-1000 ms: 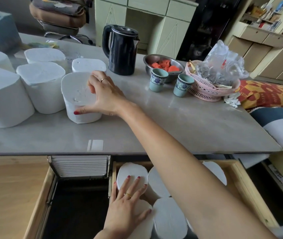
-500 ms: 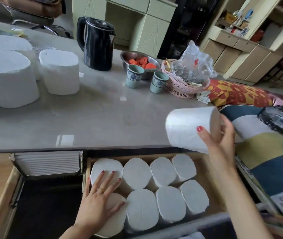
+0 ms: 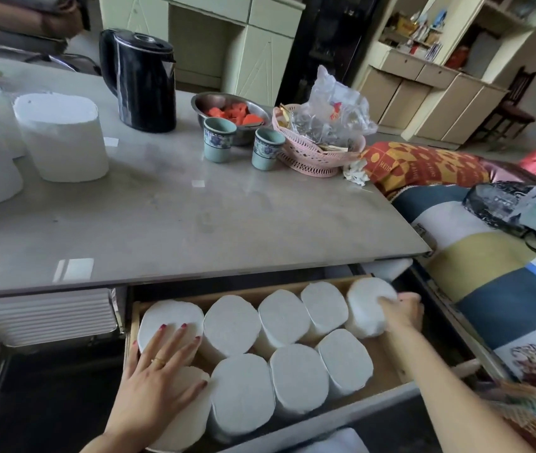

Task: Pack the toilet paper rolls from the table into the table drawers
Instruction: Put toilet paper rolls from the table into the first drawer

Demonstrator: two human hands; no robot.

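An open wooden drawer [image 3: 387, 376] under the grey table [image 3: 194, 220] holds several white toilet paper rolls standing on end in two rows. My right hand [image 3: 402, 310] grips one roll [image 3: 366, 305] at the back right corner of the drawer, tilted. Flat and spread, my left hand [image 3: 158, 371] presses on the two leftmost rolls [image 3: 168, 318]. More rolls stand on the table's left, the nearest being an upright roll [image 3: 62, 135].
A black kettle [image 3: 139, 80], a steel bowl of red fruit [image 3: 227, 111], two cups [image 3: 219, 138] and a pink basket [image 3: 312, 152] stand at the table's back. A second open drawer [image 3: 47, 400], dark inside, lies left. A striped sofa [image 3: 489, 266] runs along the right.
My right hand took a roll off the table, carried it right and down, and now holds it in the drawer's back right corner. My left hand stayed on the left rolls.
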